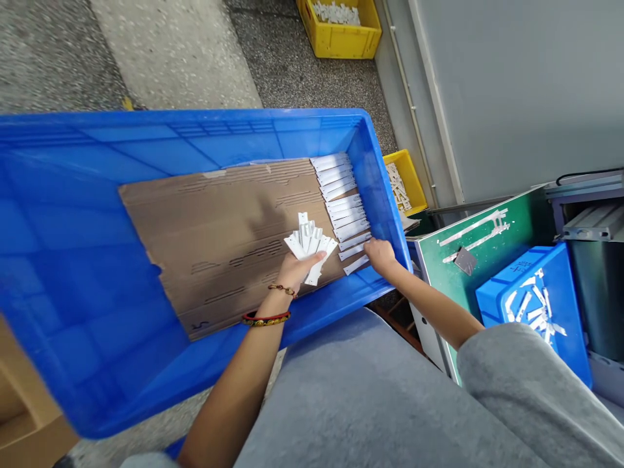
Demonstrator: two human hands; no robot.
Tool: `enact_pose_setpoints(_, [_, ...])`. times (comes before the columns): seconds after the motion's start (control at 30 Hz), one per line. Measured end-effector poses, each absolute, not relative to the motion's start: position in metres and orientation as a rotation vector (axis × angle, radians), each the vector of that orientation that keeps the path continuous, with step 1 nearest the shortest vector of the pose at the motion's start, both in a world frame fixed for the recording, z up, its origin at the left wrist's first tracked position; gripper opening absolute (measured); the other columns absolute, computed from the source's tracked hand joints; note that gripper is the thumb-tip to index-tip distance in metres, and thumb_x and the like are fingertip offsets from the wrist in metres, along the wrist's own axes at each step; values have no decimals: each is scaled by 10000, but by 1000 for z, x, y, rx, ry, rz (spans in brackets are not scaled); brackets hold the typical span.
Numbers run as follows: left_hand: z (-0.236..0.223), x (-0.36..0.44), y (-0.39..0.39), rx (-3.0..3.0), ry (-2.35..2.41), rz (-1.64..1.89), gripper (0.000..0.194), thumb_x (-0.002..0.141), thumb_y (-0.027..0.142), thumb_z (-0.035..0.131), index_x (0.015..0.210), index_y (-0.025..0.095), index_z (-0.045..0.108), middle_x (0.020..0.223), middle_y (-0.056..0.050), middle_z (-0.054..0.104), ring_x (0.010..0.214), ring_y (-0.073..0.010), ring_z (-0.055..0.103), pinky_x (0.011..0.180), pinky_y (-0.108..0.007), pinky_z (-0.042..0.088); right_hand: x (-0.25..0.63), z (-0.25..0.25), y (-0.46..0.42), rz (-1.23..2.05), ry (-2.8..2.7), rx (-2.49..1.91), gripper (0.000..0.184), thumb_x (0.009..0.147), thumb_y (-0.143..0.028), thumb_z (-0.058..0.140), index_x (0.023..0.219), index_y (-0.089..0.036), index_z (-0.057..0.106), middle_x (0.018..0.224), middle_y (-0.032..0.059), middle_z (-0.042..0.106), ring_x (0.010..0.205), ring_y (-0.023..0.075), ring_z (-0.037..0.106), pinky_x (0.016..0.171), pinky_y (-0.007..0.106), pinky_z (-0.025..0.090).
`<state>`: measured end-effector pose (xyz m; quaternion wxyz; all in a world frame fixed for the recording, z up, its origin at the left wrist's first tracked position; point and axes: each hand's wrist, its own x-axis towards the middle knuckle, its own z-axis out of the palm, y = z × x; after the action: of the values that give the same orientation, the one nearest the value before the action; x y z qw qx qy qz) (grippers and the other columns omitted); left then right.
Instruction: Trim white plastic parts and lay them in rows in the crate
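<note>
Crate [195, 146]: vivid blue, faint grid of moulded panels on the walls. Cardboard [229, 240]: brown, darker dashed bands. Strips [346, 221]: white. Bracelet [266, 317]: red and black, gold beads. Sleeve [526, 390]: plain grey. Floor [302, 52]: grey, black-speckled. Bin [338, 32]: yellow. Board [507, 250]: green, white smears.

White strips [310, 242] in left hand [295, 273]

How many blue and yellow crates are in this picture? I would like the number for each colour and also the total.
Blue: 2 (large blue crate, small blue crate)
Yellow: 2 (far yellow crate, near yellow crate)
Total: 4
</note>
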<state>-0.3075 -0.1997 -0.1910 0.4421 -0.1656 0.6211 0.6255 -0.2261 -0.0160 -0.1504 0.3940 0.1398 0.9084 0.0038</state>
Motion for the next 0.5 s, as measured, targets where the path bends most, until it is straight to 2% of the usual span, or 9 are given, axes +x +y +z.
enact_pose_setpoints(0.07, [-188, -307, -200, -387, 1520, 1549, 534, 520, 204, 852, 1028, 108, 717, 964, -111, 755, 671, -207, 685, 491, -287, 569, -228, -152, -20, 10, 2298, 390, 291, 891, 10, 434, 970, -69, 703, 1004, 222, 692, 949, 266, 693, 732, 311, 542])
enact_pose_setpoints(0.17, [-184, -307, -200, -365, 1506, 1557, 564, 535, 199, 846, 1073, 122, 699, 1039, -112, 741, 760, -226, 697, 522, -299, 589, -231, -146, -24, -26, 2366, 390, 277, 945, -85, 433, 1099, -88, 663, 1159, 224, 647, 1075, 274, 644, 788, 332, 549])
enact_pose_setpoints(0.2, [-183, -306, -200, -355, 1498, 1558, 576, 538, 205, 845, 1088, 129, 693, 1065, -112, 734, 799, -243, 701, 537, -315, 598, -232, -144, -26, -109, 2415, 381, 283, 970, -146, 435, 1171, -112, 632, 1210, 203, 631, 1104, 259, 628, 819, 330, 546])
enact_pose_setpoints(0.27, [-183, -305, -200, -293, 1487, 1549, 597, 546, 229, 842, 1115, 140, 682, 1109, -117, 724, 889, -287, 701, 603, -375, 620, -236, -146, -27, -493, 2460, 380, 311, 1002, -237, 421, 1257, -153, 578, 1211, 138, 648, 1064, 203, 646, 857, 304, 540])
enact_pose_setpoints(0.33, [-184, -305, -201, -145, 1527, 1520, 589, 554, 248, 835, 1114, 142, 685, 1143, -123, 717, 1009, -325, 680, 778, -456, 611, -239, -153, -25, -1030, 2319, 409, 315, 1010, -242, 390, 1217, -132, 601, 1078, 87, 703, 930, 155, 685, 824, 268, 549])
enact_pose_setpoints(0.4, [-187, -305, -201, 42, 1611, 1482, 540, 570, 258, 822, 1083, 144, 701, 1170, -125, 711, 1127, -340, 634, 985, -502, 512, -240, -162, -18, -1391, 2090, 431, 295, 987, -214, 410, 1095, -87, 654, 933, 61, 725, 810, 133, 696, 758, 242, 559])
enact_pose_setpoints(0.47, [-190, -305, -201, 163, 1671, 1468, 472, 592, 270, 803, 1040, 145, 717, 1169, -126, 714, 1178, -340, 608, 1082, -510, 419, -238, -168, -6, -1448, 2041, 405, 236, 937, -188, 488, 1015, -70, 677, 885, 55, 728, 785, 130, 689, 731, 229, 552])
enact_pose_setpoints(0.5, [-191, -305, -201, 151, 1666, 1500, 455, 601, 274, 795, 1031, 145, 718, 1162, -130, 716, 1164, -344, 618, 1078, -521, 419, -235, -169, 0, -1377, 2095, 377, 205, 909, -171, 527, 1002, -73, 681, 896, 55, 730, 796, 128, 686, 737, 222, 544])
